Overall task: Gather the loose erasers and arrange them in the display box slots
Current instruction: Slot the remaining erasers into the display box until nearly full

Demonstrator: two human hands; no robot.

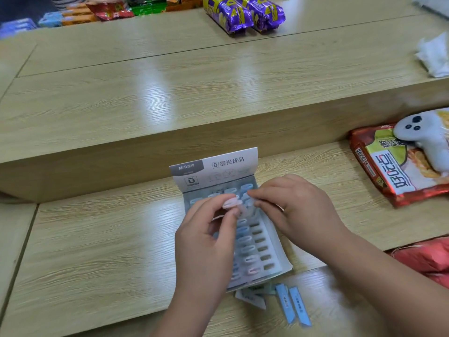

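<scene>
Centrally: box (277, 246), lid raised, on desk (97, 251). Left hand (206, 244) above box, grip clamped on pink eraser (230, 203). Right hand (296, 210) over box's far slots, fingertips together; whether that grip holds anything cannot be told. Blue erasers (285, 302) loose beside box's near edge.

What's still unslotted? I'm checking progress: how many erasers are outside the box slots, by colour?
Blue erasers: 2, on the table
White eraser: 1, on the table
Pale green eraser: 1, partly hidden by the display box
Pink eraser: 1, pinched by the left hand
Total: 5
</scene>
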